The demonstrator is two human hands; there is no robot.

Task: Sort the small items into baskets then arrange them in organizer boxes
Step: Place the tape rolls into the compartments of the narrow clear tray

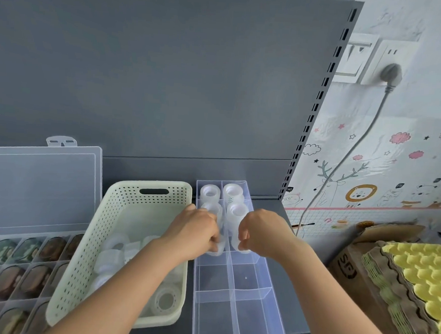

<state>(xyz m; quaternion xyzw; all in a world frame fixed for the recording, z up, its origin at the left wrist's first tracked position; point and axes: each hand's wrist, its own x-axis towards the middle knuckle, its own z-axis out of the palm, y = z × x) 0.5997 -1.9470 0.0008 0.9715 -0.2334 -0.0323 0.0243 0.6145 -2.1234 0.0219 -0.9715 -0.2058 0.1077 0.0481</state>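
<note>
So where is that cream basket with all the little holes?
The cream basket sits left of centre in the head view, between the open organizer case on its left and the clear divided box on its right.

Front four cells of the box wide open from above. Back cells jammed with rolls. Basket just beside the left wall; bare shelf right, then the carton.

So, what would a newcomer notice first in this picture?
The left hand and right hand meet at the centre, each gripping a clear tape roll in the transparent organizer box. Left of it stands a cream basket with more rolls; bright yellow foam sits far right.
</note>
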